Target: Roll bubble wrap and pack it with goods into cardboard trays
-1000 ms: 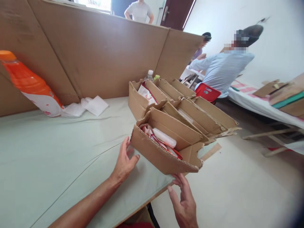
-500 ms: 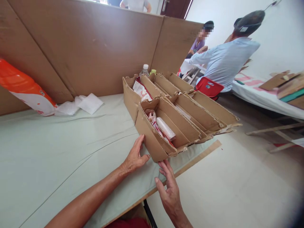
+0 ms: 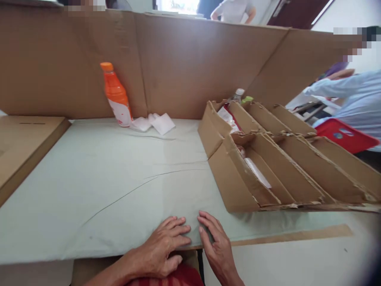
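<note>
Currently both hands idle: left hand (image 3: 162, 248) and right hand (image 3: 217, 246) lie flat, fingers spread, gripping nothing, on the near edge of the cloth-covered desk (image 3: 119, 178), while the divided cardboard box (image 3: 268, 159) sits on the desk's right side, just beyond them, so I'd guess a reach forward comes next.

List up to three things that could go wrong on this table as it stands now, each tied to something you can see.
1. The cardboard divider tray has torn, ragged edges near the table's front edge, so it could snag or slide off.
2. The orange bottle leans against the cardboard wall and may topple.
3. The left hand and right hand press the wrinkled cloth, which might drag.
</note>
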`<state>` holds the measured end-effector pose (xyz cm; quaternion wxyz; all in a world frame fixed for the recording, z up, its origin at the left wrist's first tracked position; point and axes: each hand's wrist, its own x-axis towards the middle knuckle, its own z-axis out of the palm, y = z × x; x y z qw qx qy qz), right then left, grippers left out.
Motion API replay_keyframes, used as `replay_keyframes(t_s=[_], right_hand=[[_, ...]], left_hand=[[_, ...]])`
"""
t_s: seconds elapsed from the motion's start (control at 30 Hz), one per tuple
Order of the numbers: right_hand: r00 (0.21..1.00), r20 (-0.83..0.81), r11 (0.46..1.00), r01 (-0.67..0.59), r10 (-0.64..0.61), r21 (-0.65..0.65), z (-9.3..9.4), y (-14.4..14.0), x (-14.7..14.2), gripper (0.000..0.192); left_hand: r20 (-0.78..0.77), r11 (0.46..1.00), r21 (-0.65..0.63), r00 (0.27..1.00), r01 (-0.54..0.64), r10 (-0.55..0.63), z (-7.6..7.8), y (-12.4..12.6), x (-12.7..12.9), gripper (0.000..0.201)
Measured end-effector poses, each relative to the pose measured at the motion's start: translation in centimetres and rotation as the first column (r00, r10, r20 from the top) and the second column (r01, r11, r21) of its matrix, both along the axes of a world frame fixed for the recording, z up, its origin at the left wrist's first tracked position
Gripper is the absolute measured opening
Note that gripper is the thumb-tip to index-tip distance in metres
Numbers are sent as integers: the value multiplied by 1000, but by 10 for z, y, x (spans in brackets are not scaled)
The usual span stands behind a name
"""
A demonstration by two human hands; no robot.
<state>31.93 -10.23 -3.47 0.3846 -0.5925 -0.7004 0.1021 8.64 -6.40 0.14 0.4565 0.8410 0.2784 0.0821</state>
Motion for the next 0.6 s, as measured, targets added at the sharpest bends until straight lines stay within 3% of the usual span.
replay_keyframes(t_s=[0.2, 0.37, 0.5, 0.6], right_hand=[[966, -128, 962, -240, 224, -127, 7, 30, -68, 24], [870, -294, 850, -468, 395, -241, 16, 34, -129, 23], [817, -370, 794, -548, 442, -262, 19, 30, -149, 21], [797, -438, 774, -564, 417, -290, 20, 32, -148, 21]], left_hand=[[183, 993, -68, 978, -94, 105, -3, -30, -42, 53], [371, 977, -157, 908, -146, 195, -4, -51, -69, 54], [280, 936, -336, 938, -101, 202, 12, -53, -99, 59], [231, 907, -372, 926, -198, 297, 33, -38, -124, 55]])
